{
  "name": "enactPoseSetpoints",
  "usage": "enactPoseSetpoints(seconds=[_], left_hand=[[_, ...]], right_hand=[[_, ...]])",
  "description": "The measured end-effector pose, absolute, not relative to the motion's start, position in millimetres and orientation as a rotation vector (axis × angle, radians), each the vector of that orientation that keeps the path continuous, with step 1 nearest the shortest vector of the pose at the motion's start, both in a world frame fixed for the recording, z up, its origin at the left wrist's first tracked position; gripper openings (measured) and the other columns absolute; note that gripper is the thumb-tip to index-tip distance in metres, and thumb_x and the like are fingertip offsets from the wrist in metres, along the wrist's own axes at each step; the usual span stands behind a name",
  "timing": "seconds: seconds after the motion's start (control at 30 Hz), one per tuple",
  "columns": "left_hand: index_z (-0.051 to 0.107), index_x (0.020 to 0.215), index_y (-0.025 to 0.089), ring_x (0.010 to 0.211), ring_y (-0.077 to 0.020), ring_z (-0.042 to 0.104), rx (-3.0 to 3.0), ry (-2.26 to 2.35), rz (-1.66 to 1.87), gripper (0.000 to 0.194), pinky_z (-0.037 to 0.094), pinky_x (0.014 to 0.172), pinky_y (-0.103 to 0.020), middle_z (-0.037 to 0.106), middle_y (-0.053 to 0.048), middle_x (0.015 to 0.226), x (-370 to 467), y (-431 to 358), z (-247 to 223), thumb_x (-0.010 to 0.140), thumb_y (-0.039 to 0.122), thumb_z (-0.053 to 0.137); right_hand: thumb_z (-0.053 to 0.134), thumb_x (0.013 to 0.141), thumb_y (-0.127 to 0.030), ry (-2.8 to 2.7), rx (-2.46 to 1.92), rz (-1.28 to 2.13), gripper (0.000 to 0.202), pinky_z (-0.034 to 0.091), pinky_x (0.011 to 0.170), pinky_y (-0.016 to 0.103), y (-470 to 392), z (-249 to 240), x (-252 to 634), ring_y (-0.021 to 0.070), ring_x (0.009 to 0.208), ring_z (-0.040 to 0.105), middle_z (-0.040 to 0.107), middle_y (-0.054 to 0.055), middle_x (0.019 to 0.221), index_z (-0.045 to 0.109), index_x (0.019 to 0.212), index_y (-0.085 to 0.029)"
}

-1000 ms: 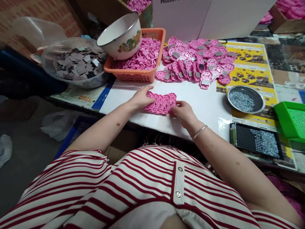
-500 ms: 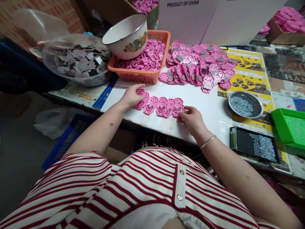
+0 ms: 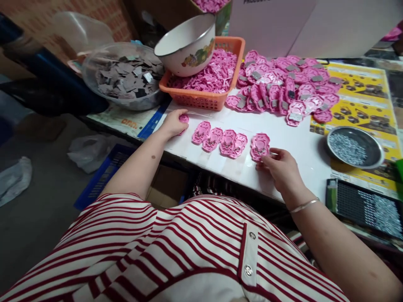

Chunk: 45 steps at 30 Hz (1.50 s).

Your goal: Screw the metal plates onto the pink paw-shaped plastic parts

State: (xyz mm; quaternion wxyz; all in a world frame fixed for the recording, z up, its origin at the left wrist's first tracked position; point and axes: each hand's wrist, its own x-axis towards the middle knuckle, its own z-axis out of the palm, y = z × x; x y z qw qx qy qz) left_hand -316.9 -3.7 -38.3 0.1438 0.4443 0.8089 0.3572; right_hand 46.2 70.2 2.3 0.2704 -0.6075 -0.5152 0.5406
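Several pink plastic casings [image 3: 213, 139] lie in a row on the white board [image 3: 220, 172], small dark metal bits showing near their lower ends. At the row's left end my left hand [image 3: 173, 124] is closed on one pink casing [image 3: 184, 119], mostly hidden under the fingers. At the right end, apart from the others, lies another pink casing [image 3: 260, 146]. My right hand [image 3: 282, 167] grips its lower right edge between thumb and fingers. Two casings in the middle of the row overlap.
Behind the row stand an orange basket [image 3: 192, 100] of small pink parts, an enamel bowl [image 3: 189, 46] tilted on it, and a clear tub [image 3: 121, 102] of grey squares. A pink casing heap [image 3: 283, 84] lies right. Nearer are a metal screw bowl [image 3: 376, 157] and a black screw tray [image 3: 349, 201].
The casings have spread apart. My right hand has drawn the end one to the right, and my left hand's casing now sits apart from the row. The view has shifted left.
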Motion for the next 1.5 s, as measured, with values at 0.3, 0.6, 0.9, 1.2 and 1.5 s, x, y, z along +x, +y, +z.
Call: enactPoseSetpoints(seconds=[0.3, 0.6, 0.9, 1.2, 1.5], left_hand=[[0.067, 0.128, 0.017, 0.134, -0.0255, 0.053, 1.508, 2.336, 1.171, 0.05, 0.029, 0.123, -0.04, 0.064, -0.012, 0.139, -275.9, -31.0, -30.5, 0.081, 0.034, 0.072], [0.065, 0.133, 0.025, 0.136, -0.0357, 0.048, 1.543, 2.461, 0.899, 0.049, -0.005, 0.125, -0.063, 0.069, -0.01, 0.131, -229.8, -36.1, -31.9, 0.086, 0.037, 0.07], [0.067, 0.127, 0.026, 0.135, -0.0317, 0.05, 1.598, 2.651, 0.9, 0.038, 0.007, 0.127, -0.062, 0.067, -0.007, 0.137, -248.2, -44.9, -38.3, 0.091, 0.038, 0.064], [0.072, 0.121, 0.029, 0.135, -0.0327, 0.05, 2.059, 2.159, 0.803, 0.034, 0.001, 0.125, -0.066, 0.072, -0.004, 0.131, -213.0, -43.7, -37.6, 0.092, 0.044, 0.065], [0.071, 0.124, 0.027, 0.134, -0.0326, 0.051, 2.027, 2.347, 0.802, 0.042, 0.012, 0.125, -0.063, 0.066, -0.009, 0.139, -218.3, -44.2, -36.6, 0.091, 0.051, 0.066]], right_hand=[[0.072, 0.066, -0.021, -1.384, -1.667, 1.386, 0.047, 0.057, 0.053, 0.03, 71.0, 5.6, 59.8, 0.0133, 0.055, 0.062, 0.059, -0.002, 0.081, 0.053, 0.109, -0.023], [0.074, 0.069, -0.027, -1.437, -1.633, 1.309, 0.051, 0.058, 0.051, 0.026, 70.7, -4.9, 65.9, 0.011, 0.054, 0.064, 0.062, -0.001, 0.087, 0.055, 0.116, -0.025], [0.075, 0.07, -0.037, -1.445, -1.563, 1.236, 0.055, 0.058, 0.047, 0.03, 66.4, -13.5, 69.5, 0.0124, 0.053, 0.064, 0.063, -0.001, 0.092, 0.055, 0.118, -0.022], [0.075, 0.076, -0.042, -1.983, -1.218, 0.801, 0.029, 0.058, 0.09, 0.045, 41.3, -14.7, 61.6, 0.0211, 0.092, 0.066, 0.067, 0.008, 0.101, 0.072, 0.098, -0.023], [0.054, 0.093, -0.049, -2.684, -0.808, -0.021, 0.045, 0.05, 0.1, 0.049, 38.4, -12.2, 23.8, 0.0332, 0.118, 0.055, 0.062, 0.019, 0.129, 0.064, 0.12, -0.013]])
